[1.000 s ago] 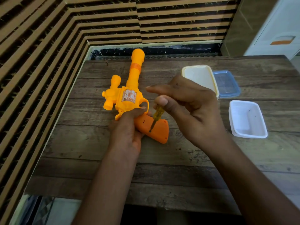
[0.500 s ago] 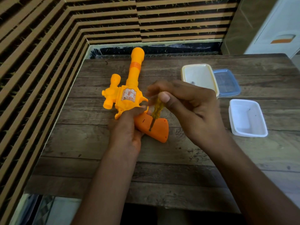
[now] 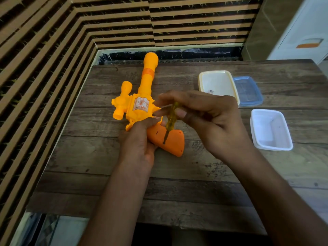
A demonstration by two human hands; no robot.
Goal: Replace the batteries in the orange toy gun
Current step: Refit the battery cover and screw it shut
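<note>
The orange toy gun (image 3: 142, 96) lies on its side on the wooden table (image 3: 177, 174), barrel pointing away from me, its darker orange grip nearest to me. My left hand (image 3: 138, 144) grips the gun where the body meets the grip. My right hand (image 3: 204, 119) pinches a small yellow-handled screwdriver (image 3: 171, 119) between thumb and fingertips. The screwdriver stands nearly upright, its tip on the side of the grip. No batteries are visible.
At the back right sit a cream-rimmed lid (image 3: 216, 84) and a blue-rimmed lid (image 3: 248, 91). A white plastic tub (image 3: 271, 130) stands right of my right hand. A slatted wall runs along the table's left and far sides.
My right fingers have shifted around the screwdriver handle, as in twisting it; the tip stays on the grip. My left hand and the gun have not moved.
</note>
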